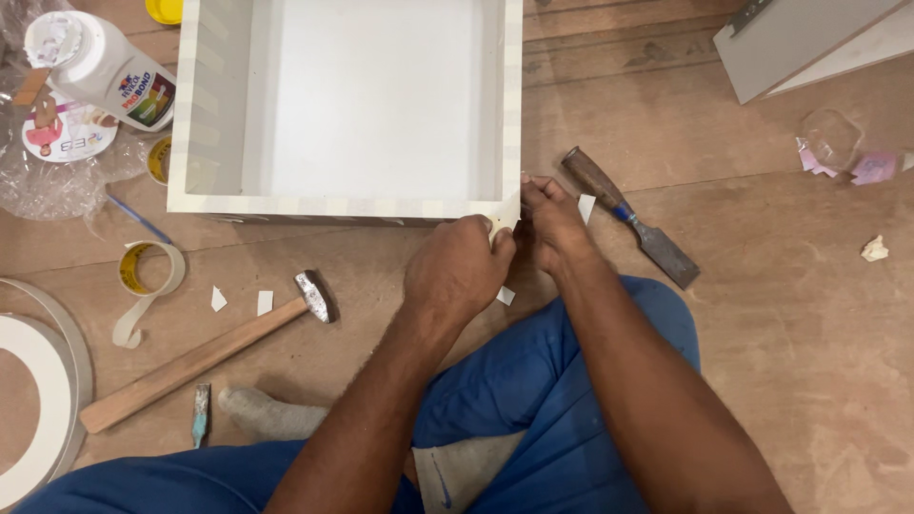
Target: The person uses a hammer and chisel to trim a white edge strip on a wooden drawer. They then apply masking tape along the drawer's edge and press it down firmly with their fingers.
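A white open box (352, 205) with pale tape strips along its rim lies on the wooden floor in front of me. Both hands meet at its near right corner. My left hand (459, 269) presses a small strip of pale tape (502, 226) against that corner with its fingers curled. My right hand (552, 221) pinches the same corner from the right side. A small cut piece of tape (506, 296) lies just below my left hand.
A chisel (630, 217) lies right of my hands. A hammer (205, 354) and a tape roll (148, 270) lie at left, with small tape scraps (265, 303). A white glue bottle (100, 67) lies top left. A grey board (800, 43) sits top right.
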